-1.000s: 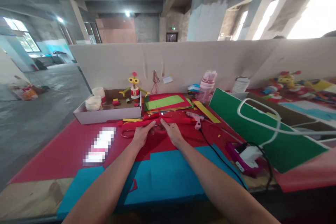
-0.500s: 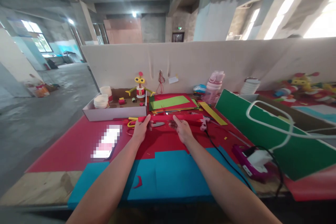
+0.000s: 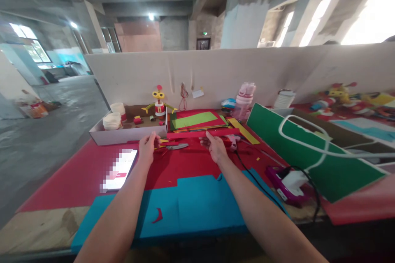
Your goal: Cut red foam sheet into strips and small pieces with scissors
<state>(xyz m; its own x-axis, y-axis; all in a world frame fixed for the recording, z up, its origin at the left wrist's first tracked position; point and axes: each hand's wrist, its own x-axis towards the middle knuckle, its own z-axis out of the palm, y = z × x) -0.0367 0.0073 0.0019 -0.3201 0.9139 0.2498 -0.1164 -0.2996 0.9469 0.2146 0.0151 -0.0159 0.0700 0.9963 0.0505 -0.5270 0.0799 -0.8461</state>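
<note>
At left, on the red table cover [image 3: 77,181], a phone [image 3: 122,170] with lit screen. Just right of it, left hand [image 3: 147,148], raised, thumb and fingertips drawn close together near the handle end of the scissors [image 3: 178,146]; apart from the strip's left end, and cannot tell about any hold on something smaller. Mid-table, beyond the scissors and in front of the paper stack [image 3: 200,119], a red strip [image 3: 187,134], long, narrow, straight, running left to right. Looks like paper or thin card. Probably very light, a little springy lengthwise, easy to crease under a hard squeeze, not slippery in dry fingers. Best taken near both ends, flat between thumb and fingertips, with light pressure to avoid buckling midway. Right of centre, right hand [image 3: 217,148], thumb extended against the strip, fingers half curled: seemingly a light, nearly closed pinch, right of the strip's middle. Farther right, near the strip's right end, a pink glue gun [image 3: 233,142]; worth keeping paper clear of its nozzle, possibly hot.
</note>
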